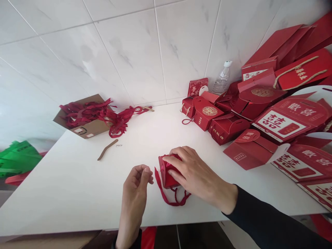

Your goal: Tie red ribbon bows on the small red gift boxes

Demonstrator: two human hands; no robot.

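My right hand (190, 169) is wrapped over a small red gift box (167, 176) on the table, fingers across its top and covering much of it. A row of small holes shows along the box's left flap. Red ribbon (162, 193) hangs from the box and loops onto the tabletop, beside a twisted red cord (176, 196) at its front. Left of the box, my left hand (136, 190) is closed, its thumb pressed against curled fingers. The ribbon's loose end rises just right of these fingertips, apparently apart from them. Whether anything is pinched there is hidden.
A cardboard box (90, 128) spills red ribbons (121, 121) onto the white table (77, 186). A brown strip (107, 149) lies before it. Red gift boxes (207, 112) and printed cartons (287, 121) crowd the right, with a clear bottle (222, 79) behind. Green bags (18, 157) sit far left.
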